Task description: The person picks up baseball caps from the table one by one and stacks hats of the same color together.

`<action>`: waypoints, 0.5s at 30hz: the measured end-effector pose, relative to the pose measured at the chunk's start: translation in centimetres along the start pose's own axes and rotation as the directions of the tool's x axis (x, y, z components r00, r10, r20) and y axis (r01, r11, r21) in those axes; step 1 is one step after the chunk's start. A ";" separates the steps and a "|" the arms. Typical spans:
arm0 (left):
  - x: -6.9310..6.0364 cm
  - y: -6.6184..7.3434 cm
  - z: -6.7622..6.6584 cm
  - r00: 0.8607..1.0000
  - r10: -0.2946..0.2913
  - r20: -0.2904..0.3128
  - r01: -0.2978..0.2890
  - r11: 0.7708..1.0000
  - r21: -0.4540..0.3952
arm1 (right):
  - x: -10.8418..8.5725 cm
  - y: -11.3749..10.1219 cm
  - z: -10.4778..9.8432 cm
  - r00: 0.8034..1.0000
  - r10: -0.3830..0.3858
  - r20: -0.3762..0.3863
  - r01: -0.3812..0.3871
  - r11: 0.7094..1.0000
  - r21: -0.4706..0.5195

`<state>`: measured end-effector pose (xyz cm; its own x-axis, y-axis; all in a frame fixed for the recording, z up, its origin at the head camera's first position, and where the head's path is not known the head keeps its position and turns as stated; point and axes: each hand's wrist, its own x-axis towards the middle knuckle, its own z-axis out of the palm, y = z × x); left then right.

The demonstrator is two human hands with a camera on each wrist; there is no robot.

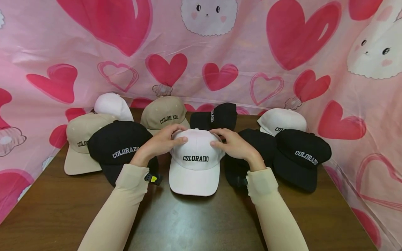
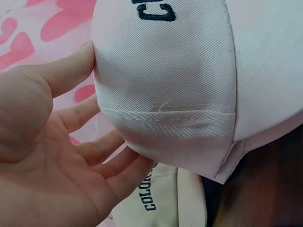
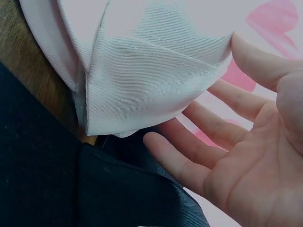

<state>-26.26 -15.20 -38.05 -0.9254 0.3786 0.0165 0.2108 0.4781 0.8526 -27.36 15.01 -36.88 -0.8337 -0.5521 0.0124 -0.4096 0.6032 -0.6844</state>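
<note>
A white baseball cap [image 1: 195, 157] with dark COLORADO lettering faces me in the middle of the table, its brim toward me. My left hand [image 1: 161, 141] holds the crown's left side, thumb at the front and fingers behind. On the other side of the crown, my right hand [image 1: 233, 144] holds it the same way. Close up in the left wrist view, the left thumb [image 2: 71, 71] touches the cap's side and the fingertips pass behind it. The right little finger [image 3: 175, 161] stands apart from the cap in the right wrist view.
Beside the left forearm are a black cap [image 1: 120, 143] and a beige cap [image 1: 84, 136], with a white cap [image 1: 113, 106] behind. Farther back sit another beige cap [image 1: 164, 111] and a black one [image 1: 224, 116]. Black caps [image 1: 301, 157] and a white cap [image 1: 282, 120] are at right.
</note>
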 end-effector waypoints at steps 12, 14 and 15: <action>-0.3 0.5 -0.3 0.999 0.033 0.024 -0.033 0.999 0.028 | -0.5 -0.2 -0.6 1.000 -0.014 0.017 0.015 0.999 -0.042; -0.4 0.6 -0.4 0.998 0.052 0.024 -0.053 0.998 0.029 | -0.7 -0.4 -0.9 1.000 -0.015 0.013 0.015 0.999 -0.043; -0.5 0.7 -0.4 0.998 0.062 0.020 -0.063 0.998 0.032 | -0.8 -0.4 -1.1 1.000 -0.015 0.009 0.015 0.999 -0.042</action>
<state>-25.83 -15.38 -37.26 -0.9040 0.4236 0.0587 0.2783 0.4785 0.8328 -26.91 15.82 -35.81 -0.8243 -0.5659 0.0158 -0.4373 0.6186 -0.6528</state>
